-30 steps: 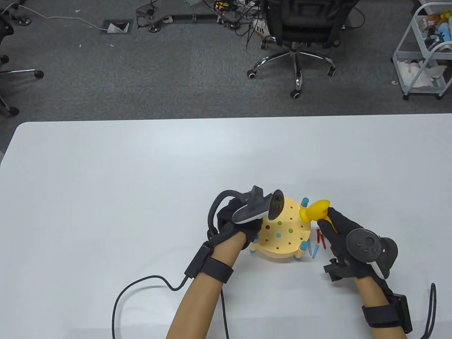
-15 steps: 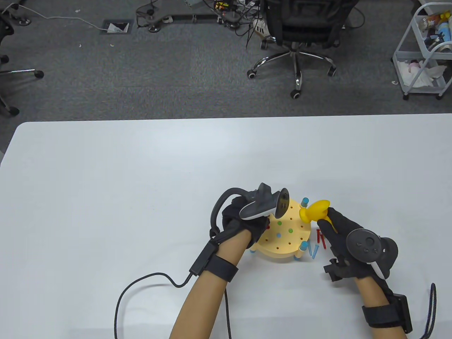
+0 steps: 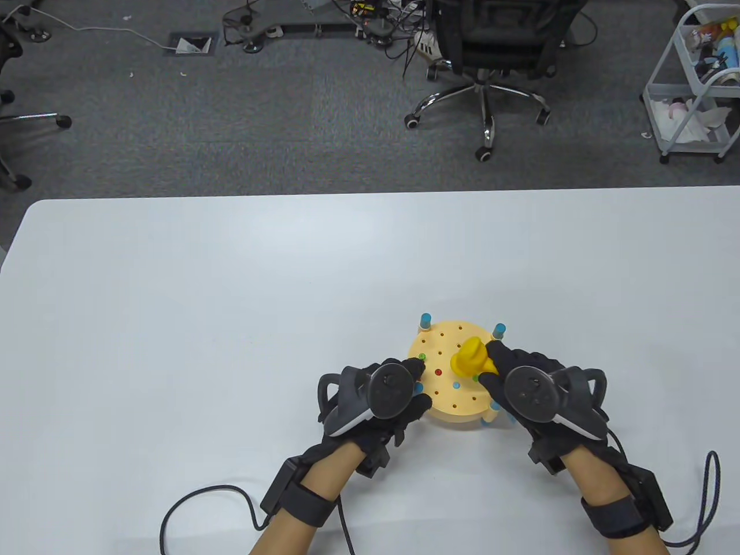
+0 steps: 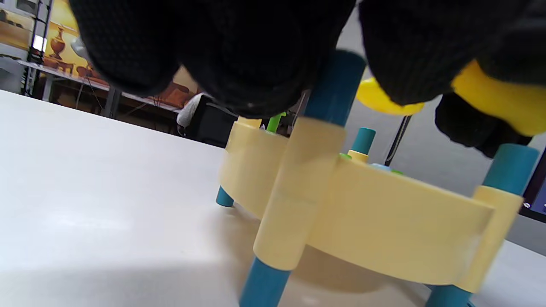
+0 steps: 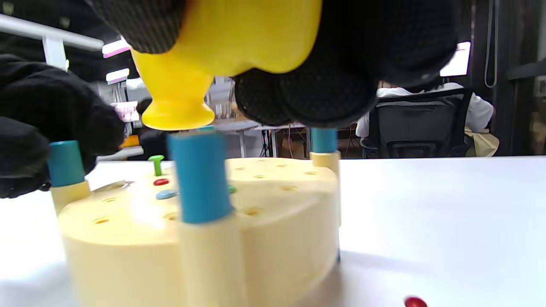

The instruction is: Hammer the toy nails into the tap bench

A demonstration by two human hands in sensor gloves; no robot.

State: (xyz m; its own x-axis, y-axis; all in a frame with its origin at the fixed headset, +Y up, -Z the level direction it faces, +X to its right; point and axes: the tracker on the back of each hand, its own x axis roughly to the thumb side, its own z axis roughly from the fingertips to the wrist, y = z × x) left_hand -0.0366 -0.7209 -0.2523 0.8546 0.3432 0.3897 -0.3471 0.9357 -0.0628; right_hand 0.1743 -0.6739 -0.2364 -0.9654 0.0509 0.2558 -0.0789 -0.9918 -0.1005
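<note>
Gripping the yellow hammer (image 3: 471,358), the right hand (image 3: 520,387) overhangs the bench (image 3: 445,399).

Hammer (image 3: 471,358) handle hidden inside right hand (image 3: 523,387).

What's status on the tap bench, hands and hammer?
Right hand grips yellow hammer, head above the tap bench. Left hand at bench's left edge, beside a raised green nail. Nothing blocking.
</note>
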